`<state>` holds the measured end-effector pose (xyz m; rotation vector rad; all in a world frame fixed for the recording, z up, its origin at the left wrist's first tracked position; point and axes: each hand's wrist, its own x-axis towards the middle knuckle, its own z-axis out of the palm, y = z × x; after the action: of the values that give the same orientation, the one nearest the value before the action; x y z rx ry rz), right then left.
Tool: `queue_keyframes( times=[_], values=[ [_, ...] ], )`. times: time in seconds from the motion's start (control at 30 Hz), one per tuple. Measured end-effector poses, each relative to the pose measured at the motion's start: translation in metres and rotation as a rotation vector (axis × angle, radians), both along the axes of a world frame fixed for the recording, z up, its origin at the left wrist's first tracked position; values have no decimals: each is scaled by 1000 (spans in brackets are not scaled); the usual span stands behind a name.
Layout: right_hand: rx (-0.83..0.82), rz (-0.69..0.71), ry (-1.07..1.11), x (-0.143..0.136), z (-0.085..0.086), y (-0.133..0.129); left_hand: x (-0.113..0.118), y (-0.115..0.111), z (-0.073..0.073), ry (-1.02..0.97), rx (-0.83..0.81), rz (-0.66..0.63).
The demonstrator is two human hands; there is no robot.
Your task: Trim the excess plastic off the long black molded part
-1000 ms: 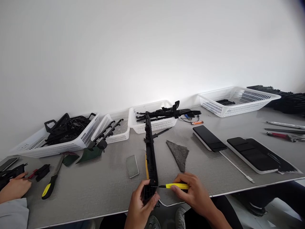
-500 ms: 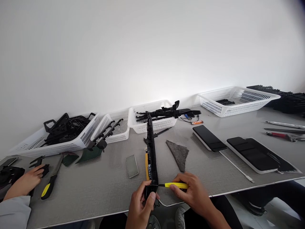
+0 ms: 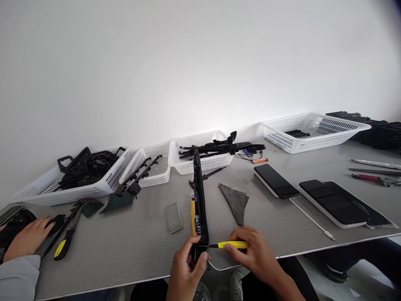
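In the head view, the left hand (image 3: 187, 267) was closed around the near end of a long black part (image 3: 201, 200), its thumb on the right side and its fingers curled round the left. The gripped end lay between thumb and fingers, at the table's front edge. From there the part ran away from the hand, its far end reaching the front of the middle white basket (image 3: 205, 164).

The right hand (image 3: 255, 253) was closed on a yellow-handled tool (image 3: 233, 244), pinched between thumb and fingers. The handle lay roughly level, pointing left, and its dark, thin tip met the part just beside the left fingers; whether it pressed into the plastic could not be told.

A yellow-orange object (image 3: 193, 217) lay along the part's left side, partly hidden by it. Left of that was a small grey block (image 3: 174, 218); to the right lay a triangular dark grey piece (image 3: 236, 202), then a phone-like black slab (image 3: 277, 182) and a white cable (image 3: 311, 219). More black parts (image 3: 216, 148) were heaped across the middle basket, some overhanging its right side.

At the far left, another person's hand (image 3: 29, 238) rested over dark pieces, near a black-and-yellow handle (image 3: 64, 246).
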<state>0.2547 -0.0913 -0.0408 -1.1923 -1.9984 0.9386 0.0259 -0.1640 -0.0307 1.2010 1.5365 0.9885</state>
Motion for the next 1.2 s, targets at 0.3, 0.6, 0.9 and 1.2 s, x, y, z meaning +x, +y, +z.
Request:
queue_keyframes(
  times=[0.3, 0.6, 0.9, 1.2],
  values=[
    [-40, 4, -8, 0, 0, 0, 0, 1, 3, 25, -28, -18],
    [42, 9, 4, 1, -2, 1, -1, -1, -1, 30, -29, 11],
    [52, -4, -5, 1, -2, 1, -1, -1, -1, -7, -19, 40],
    [80, -7, -4, 0, -3, 0, 1, -2, 3, -33, -35, 40]
  ],
)
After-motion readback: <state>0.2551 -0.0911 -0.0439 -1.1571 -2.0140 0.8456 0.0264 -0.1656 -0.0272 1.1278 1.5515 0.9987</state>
